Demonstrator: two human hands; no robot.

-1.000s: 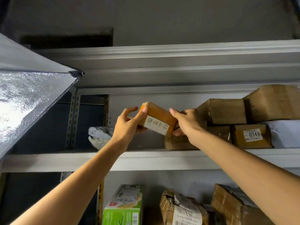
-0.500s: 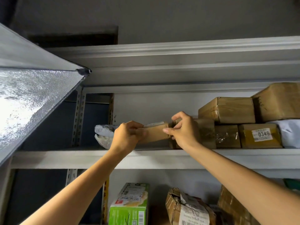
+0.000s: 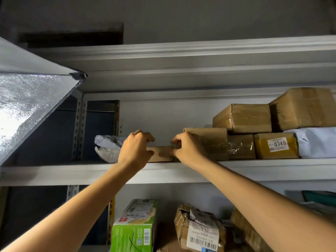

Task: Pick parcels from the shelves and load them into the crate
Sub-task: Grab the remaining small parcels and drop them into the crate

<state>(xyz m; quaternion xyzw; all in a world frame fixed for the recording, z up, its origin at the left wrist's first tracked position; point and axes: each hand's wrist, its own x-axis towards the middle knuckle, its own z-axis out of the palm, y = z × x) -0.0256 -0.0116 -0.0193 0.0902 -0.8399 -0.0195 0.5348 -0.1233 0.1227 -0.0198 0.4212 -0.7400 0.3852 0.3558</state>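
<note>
Hands: my left hand (image 3: 135,150) curls its fingers round the left end of a small, low brown cardboard box (image 3: 161,154); my right hand (image 3: 187,149) pinches its right end, so I grip it from both sides.
Hold: I judge the step to be lifting this parcel off the shelf. I should squeeze both ends evenly, keep it level, and draw it straight towards me before lowering it.
Clearance: my right hand lies against a taller brown box wrapped in clear tape (image 3: 212,142). I should pull without dragging it, or the tape-bound brown carton (image 3: 242,117) that seems to rest partly on top could shift.
Box: plain kraft board, oblong, with no label on the face towards me. It looks light, and stiff enough for a grip at its two ends.
Place: it sits on the pale grey metal shelf board (image 3: 72,172), near the front edge, between my hands.
Left neighbour: a crumpled white plastic mailer bag (image 3: 107,145) lies just beside my left hand, farther back.
Crate: not in view; I will have to turn to find it.
</note>
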